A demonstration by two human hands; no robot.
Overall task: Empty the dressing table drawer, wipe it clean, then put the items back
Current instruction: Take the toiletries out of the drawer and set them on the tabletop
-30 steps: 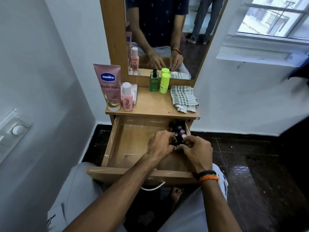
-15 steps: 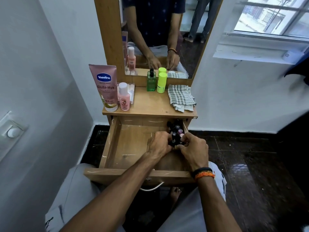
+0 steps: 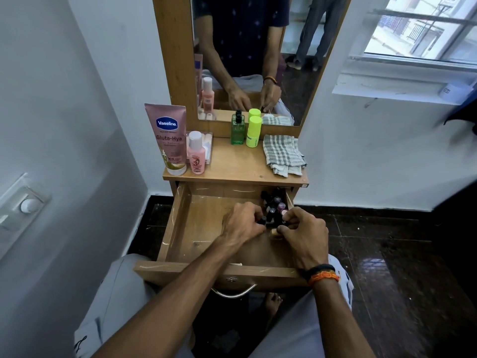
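Note:
The wooden drawer (image 3: 178,223) stands pulled out under the dressing table top (image 3: 233,167). Several small dark and pink nail-polish bottles (image 3: 276,205) crowd its back right corner. My left hand (image 3: 242,223) and my right hand (image 3: 304,232) are both inside the drawer at that cluster, fingers curled around small bottles. A dark cap shows at my left fingertips, and a pale cap sits just under my right thumb. The rest of the drawer floor is bare wood.
On the table top stand a pink Vaseline tube (image 3: 169,138), a pink bottle (image 3: 196,153), a clear box (image 3: 207,146), a green bottle (image 3: 237,130), a yellow-green bottle (image 3: 254,131) and a folded checked cloth (image 3: 282,153). A mirror (image 3: 247,55) rises behind. My knees flank the drawer handle (image 3: 233,293).
Both hands have stayed at the bottle cluster, shifting slightly and closing more around the bottles. The camera has tilted a little.

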